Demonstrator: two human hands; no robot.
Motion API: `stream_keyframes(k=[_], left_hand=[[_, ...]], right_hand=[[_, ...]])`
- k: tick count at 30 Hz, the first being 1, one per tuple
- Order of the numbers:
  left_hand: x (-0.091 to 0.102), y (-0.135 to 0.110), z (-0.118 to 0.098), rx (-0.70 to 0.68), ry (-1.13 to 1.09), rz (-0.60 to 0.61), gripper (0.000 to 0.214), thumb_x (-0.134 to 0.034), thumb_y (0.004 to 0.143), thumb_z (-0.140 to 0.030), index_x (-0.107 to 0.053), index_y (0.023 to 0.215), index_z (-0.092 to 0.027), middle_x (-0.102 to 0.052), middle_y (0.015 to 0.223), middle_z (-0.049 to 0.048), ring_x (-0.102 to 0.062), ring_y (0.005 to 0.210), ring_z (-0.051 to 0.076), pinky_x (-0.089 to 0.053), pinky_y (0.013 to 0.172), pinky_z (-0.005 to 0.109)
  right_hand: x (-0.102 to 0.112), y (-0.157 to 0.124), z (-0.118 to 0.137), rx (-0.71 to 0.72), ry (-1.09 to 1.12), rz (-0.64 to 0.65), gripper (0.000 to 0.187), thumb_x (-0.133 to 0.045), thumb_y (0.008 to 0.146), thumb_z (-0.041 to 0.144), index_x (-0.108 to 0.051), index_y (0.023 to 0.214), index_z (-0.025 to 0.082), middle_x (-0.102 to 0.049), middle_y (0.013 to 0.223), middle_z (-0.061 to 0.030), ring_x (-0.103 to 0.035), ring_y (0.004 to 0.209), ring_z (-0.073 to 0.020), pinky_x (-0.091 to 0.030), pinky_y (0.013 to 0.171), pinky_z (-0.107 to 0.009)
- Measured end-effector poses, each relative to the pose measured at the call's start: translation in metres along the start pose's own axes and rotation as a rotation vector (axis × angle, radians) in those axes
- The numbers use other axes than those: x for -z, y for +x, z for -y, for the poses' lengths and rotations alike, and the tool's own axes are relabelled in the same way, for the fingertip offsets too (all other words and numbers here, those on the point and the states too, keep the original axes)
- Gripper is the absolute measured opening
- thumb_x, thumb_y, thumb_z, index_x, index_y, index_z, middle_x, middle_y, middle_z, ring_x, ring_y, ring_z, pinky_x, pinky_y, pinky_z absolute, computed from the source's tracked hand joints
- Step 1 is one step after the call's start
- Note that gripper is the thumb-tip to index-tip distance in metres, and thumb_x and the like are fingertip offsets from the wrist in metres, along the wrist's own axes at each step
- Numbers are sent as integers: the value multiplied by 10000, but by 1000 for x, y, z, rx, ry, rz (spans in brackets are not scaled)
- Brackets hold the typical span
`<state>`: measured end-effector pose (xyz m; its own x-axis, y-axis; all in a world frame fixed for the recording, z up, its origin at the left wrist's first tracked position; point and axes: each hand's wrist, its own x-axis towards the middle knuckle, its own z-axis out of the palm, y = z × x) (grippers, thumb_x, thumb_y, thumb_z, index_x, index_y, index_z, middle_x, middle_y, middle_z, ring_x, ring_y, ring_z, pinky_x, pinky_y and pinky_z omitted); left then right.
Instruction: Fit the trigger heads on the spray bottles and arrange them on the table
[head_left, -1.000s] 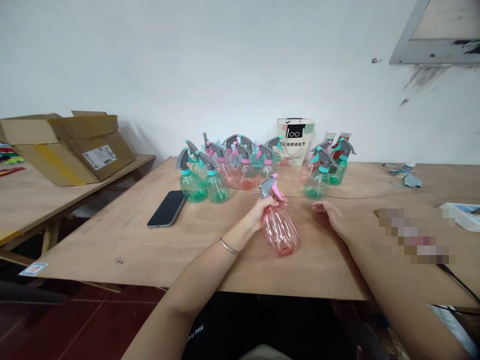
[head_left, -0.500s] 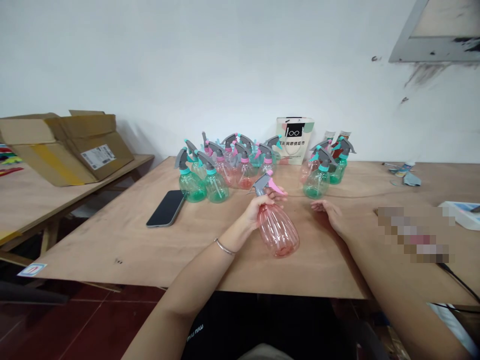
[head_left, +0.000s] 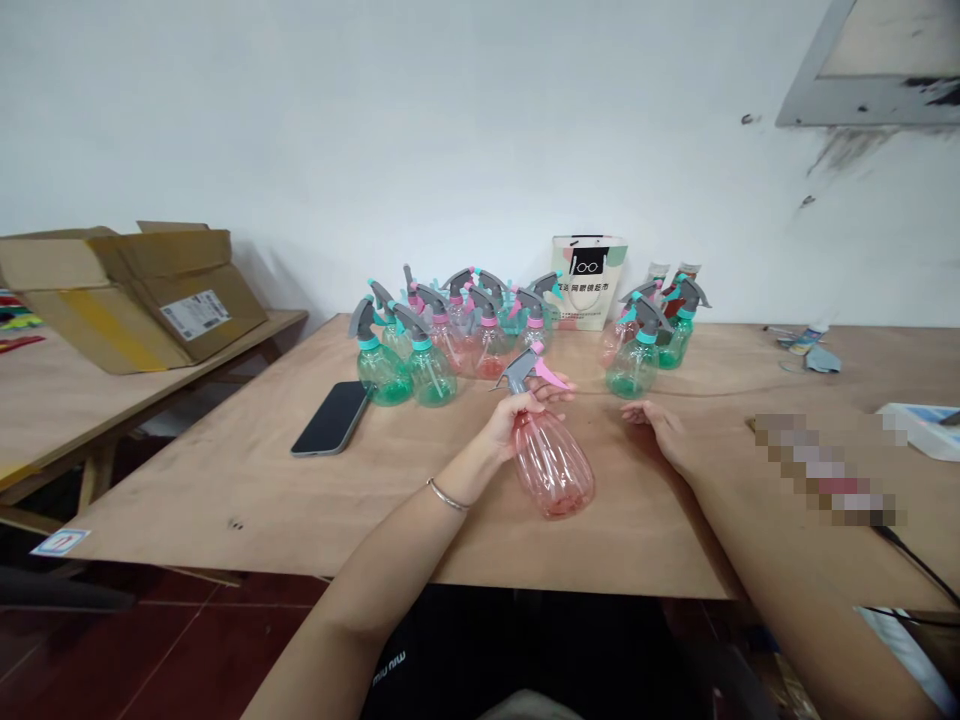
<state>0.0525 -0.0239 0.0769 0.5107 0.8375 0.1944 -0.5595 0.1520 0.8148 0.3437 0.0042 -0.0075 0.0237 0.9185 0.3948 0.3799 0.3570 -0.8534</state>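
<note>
My left hand [head_left: 517, 420] grips a pink spray bottle [head_left: 555, 470] round its neck. The bottle tilts, with its grey head and pink trigger up and to the left and its ribbed clear body toward me. My right hand [head_left: 660, 425] rests on the table with its fingers loosely stretched and holds nothing. Just behind it stands a green spray bottle [head_left: 632, 375], not visibly touched. Several pink and green spray bottles are grouped behind my left hand, among them a pink one [head_left: 491, 355] and a green one [head_left: 433, 375].
On the wooden table [head_left: 225, 470], a dark phone [head_left: 330, 420] lies at the left. A paper bag [head_left: 589, 285] stands by the wall. Farther right are a small white bottle [head_left: 810, 338], a blurred-out object [head_left: 825, 470] with a cable and a white tray [head_left: 926, 430]. A cardboard box [head_left: 150, 300] sits on another table.
The pink spray bottle has shifted very slightly left in my left hand. My right hand stays where it was.
</note>
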Motion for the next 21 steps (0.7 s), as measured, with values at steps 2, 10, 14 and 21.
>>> stream_keyframes(k=[2, 10, 14, 21], left_hand=[[0, -1, -1, 12, 15, 21, 464, -563, 536, -168, -642, 993, -191, -691, 1094, 86, -552, 1183, 299, -466, 936, 421], [1, 2, 2, -34, -11, -61, 316, -570, 522, -146, -622, 832, -181, -676, 835, 21, -625, 831, 181, -478, 859, 341], [0, 3, 2, -90, -16, -86, 202, -563, 514, -155, -587, 714, -171, -606, 680, -7, -564, 658, 136, -474, 818, 322], [-4, 0, 0, -61, 19, -13, 354, -600, 516, -148, -636, 866, -180, -695, 948, 51, -609, 975, 229, -449, 818, 308]], right_hand=[[0, -1, 5, -5, -27, 4, 617, -410, 801, 782, -701, 864, 242, -703, 847, -67, -654, 841, -230, -527, 832, -392], [-8, -11, 24, 63, -198, 180, 360, -570, 826, 570, -698, 952, 258, -702, 1134, -63, -639, 1087, -266, -467, 1021, -461], [-9, -12, 24, 103, -227, 218, 301, -560, 849, 501, -688, 973, 258, -680, 1204, -64, -622, 1146, -262, -427, 1075, -480], [-10, -12, 18, 154, -321, 284, 328, -539, 868, 502, -663, 1044, 253, -637, 1281, -62, -589, 1198, -254, -410, 1092, -488]])
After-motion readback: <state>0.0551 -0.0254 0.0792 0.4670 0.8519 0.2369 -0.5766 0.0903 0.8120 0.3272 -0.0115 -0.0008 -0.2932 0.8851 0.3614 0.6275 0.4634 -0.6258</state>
